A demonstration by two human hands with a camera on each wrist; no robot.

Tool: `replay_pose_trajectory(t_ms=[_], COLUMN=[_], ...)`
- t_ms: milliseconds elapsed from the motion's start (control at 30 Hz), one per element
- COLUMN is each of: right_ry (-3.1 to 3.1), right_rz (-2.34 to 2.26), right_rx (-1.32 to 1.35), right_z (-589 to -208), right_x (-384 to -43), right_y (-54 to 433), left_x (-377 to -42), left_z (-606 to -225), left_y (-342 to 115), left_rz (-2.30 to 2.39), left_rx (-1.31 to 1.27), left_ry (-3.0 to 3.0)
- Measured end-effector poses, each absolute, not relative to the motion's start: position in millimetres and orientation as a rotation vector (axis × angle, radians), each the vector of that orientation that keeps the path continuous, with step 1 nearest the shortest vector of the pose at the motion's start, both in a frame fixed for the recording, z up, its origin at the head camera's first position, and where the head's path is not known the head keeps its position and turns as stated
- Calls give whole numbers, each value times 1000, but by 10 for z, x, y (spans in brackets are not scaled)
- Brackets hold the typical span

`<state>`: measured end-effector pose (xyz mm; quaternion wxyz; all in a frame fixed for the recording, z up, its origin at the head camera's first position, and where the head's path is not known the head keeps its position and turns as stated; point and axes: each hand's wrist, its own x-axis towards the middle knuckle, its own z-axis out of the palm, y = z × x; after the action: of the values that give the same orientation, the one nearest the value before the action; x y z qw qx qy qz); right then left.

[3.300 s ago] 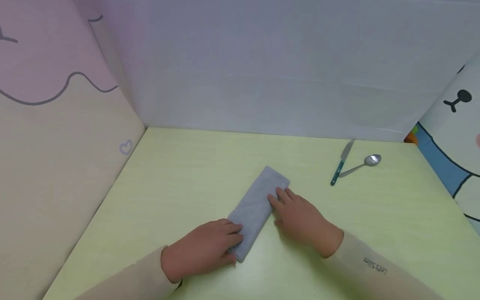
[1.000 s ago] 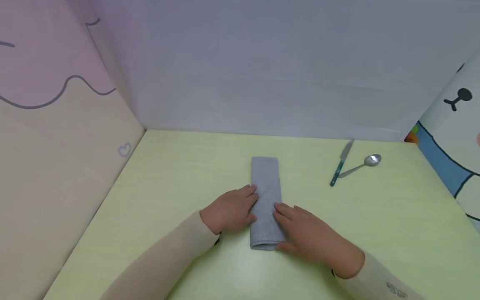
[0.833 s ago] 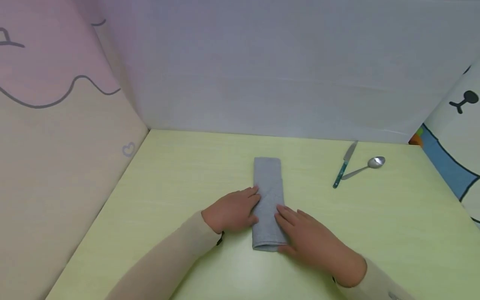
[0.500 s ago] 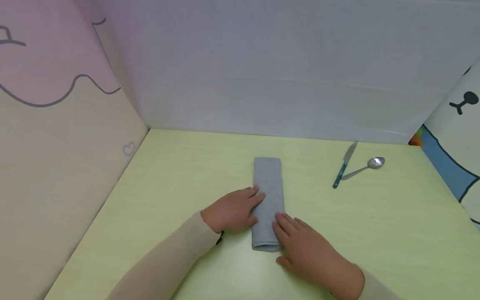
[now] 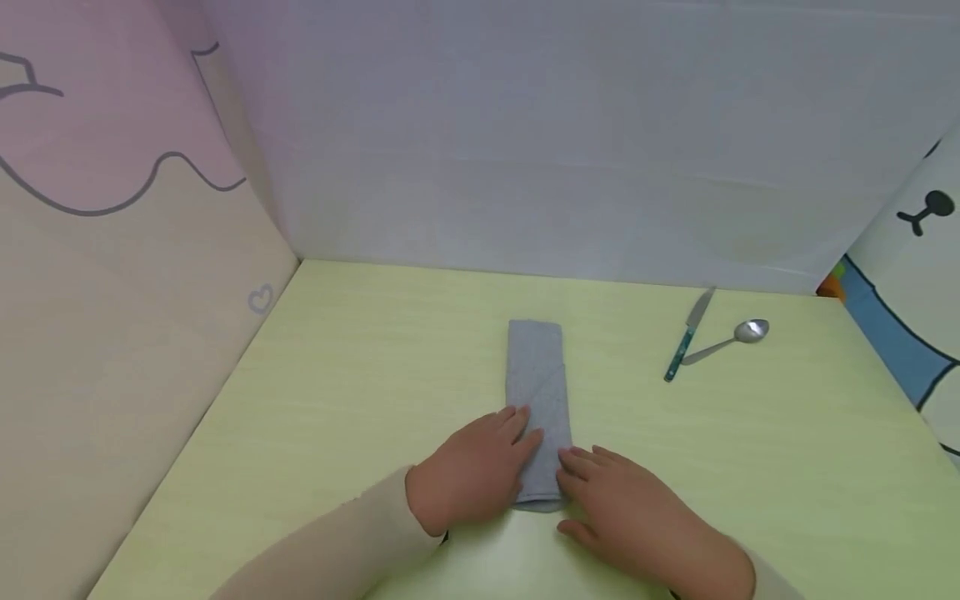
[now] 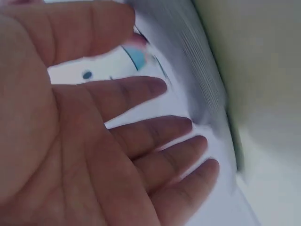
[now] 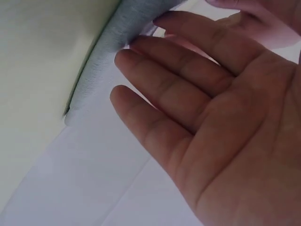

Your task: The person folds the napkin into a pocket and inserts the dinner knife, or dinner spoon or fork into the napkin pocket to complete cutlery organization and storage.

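Observation:
A grey cloth [image 5: 536, 362], folded into a long flat strip, lies lengthwise away from the person in the head view. The left hand [image 5: 474, 468] rests at its left edge near the close end, with fingertips on top of the fabric. At the opposite long edge, the right hand [image 5: 633, 510] touches the cloth with its fingertips, thumb spread apart. In the left wrist view the fingers [image 6: 155, 134] are extended towards the cloth [image 6: 207, 80]. The right wrist view likewise shows nearly straight fingers [image 7: 160, 89] by the cloth edge [image 7: 101, 61].
Far right on the pale yellow table [image 5: 375, 350] lie a knife [image 5: 684, 342] with a green handle and a metal spoon [image 5: 750, 331], the spoon's handle end by the knife. A white sheet [image 5: 555, 142] closes off the back, and printed panels [image 5: 135, 333] flank the sides.
The cloth has turned from slanted to nearly straight. Both hands have since slid along its long edges towards the near end. Knife and spoon lie as before.

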<state>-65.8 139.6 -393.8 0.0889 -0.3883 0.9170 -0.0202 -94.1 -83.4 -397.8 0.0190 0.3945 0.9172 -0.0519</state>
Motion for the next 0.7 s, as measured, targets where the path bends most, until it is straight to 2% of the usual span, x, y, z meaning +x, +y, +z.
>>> replay_pose_trajectory(t_ms=[267, 433, 700], right_ry=[2690, 2632, 2648], right_rz=[-109, -82, -86], right_rx=[-1049, -979, -1116], right_z=[-3955, -3939, -3929], right_x=[-571, -529, -563], right_y=[1385, 1387, 1429], left_x=[-663, -676, -777], left_z=[-3969, -4004, -4006], left_y=[-769, -797, -817], left_rz=[-167, -192, -172], left_rx=[1271, 1322, 1361], left_ry=[2727, 2723, 2773])
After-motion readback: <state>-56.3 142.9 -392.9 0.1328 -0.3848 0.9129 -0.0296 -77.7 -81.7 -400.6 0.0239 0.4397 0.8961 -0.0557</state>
